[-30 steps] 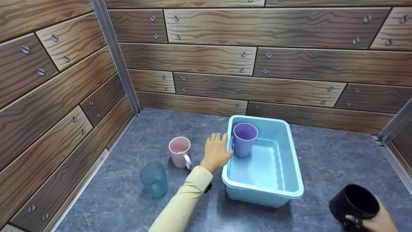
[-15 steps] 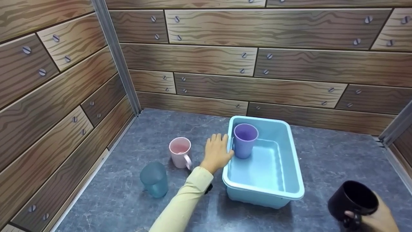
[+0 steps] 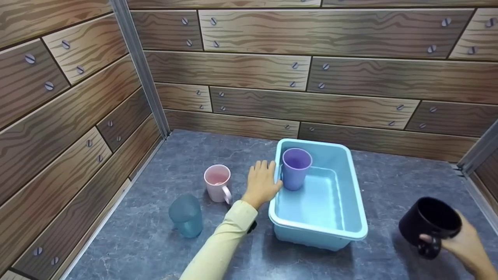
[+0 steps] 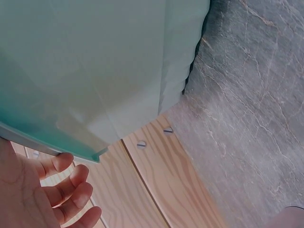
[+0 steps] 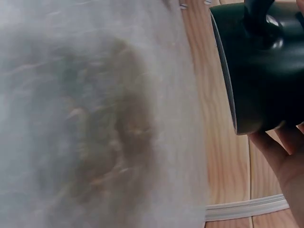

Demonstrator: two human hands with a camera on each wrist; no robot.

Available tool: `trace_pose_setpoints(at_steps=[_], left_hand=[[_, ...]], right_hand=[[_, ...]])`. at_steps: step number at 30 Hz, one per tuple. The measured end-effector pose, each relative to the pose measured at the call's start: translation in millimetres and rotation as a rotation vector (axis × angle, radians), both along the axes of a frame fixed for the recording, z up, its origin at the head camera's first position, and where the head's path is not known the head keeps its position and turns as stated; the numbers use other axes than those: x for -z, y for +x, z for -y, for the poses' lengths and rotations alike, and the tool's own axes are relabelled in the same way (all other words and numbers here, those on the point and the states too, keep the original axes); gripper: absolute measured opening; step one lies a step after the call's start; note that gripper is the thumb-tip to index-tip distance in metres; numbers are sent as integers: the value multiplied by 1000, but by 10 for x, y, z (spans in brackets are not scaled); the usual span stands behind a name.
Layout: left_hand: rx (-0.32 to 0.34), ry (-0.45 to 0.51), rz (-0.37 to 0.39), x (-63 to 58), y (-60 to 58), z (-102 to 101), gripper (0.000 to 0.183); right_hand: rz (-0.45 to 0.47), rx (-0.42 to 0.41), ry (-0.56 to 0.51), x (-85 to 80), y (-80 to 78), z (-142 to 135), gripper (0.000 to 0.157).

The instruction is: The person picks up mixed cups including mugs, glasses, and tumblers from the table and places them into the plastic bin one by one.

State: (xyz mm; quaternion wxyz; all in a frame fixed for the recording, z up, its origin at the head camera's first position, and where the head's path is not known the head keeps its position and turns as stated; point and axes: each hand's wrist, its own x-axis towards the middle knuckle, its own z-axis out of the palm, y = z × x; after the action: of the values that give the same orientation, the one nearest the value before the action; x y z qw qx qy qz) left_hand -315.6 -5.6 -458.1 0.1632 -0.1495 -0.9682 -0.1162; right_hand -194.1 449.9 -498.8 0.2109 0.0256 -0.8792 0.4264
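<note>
A black mug [image 3: 430, 217] is held by my right hand [image 3: 467, 241] at the lower right of the head view. It is tilted and off the table, with a shadow below. In the right wrist view, fingers [image 5: 270, 149] lie along the mug's side. My left hand [image 3: 261, 186] rests on the left rim of the light blue plastic bin [image 3: 319, 229], its fingers [image 4: 71, 190] loosely bent beside the rim in the left wrist view. A purple cup [image 3: 294, 175] stands upright inside the bin, at its left wall.
Left of my left hand stand a pink mug [image 3: 216, 186] and, nearer me, a teal mug [image 3: 188, 217], both on the grey marbled table [image 3: 128, 233]. Wood-patterned walls [image 3: 249, 70] bound the table at the back and sides.
My right hand has raised the black mug off the table, up and slightly away from me. The left hand and the bin have stayed in place.
</note>
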Motion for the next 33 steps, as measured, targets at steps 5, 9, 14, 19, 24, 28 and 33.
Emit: trace_pose_setpoints(at_steps=[5,9,14,19,24,28,33], left_hand=[[1,3,3,6,-3,-3,50],[-3,-2,11,6,-1,-4,50],[-7,0,24,-1,-2,-2,50],[0,-5,19,9,-11,2,50],[-4,-16,22,5,-17,-2,51],[-8,-16,23,7,-25,1,51],[-6,-9,29,9,-27,0,50]], right_hand=[[-20,-16,6,-168,-83,10,73],[-35,-46,1,-297,-153,40,74],[-35,-92,-14,-463,-262,91,77],[-42,-114,-10,-613,-364,163,77],[-82,-142,-4,-764,-490,245,79],[-83,-156,17,-892,-582,332,80],[-81,-185,58,-1049,-694,470,79]])
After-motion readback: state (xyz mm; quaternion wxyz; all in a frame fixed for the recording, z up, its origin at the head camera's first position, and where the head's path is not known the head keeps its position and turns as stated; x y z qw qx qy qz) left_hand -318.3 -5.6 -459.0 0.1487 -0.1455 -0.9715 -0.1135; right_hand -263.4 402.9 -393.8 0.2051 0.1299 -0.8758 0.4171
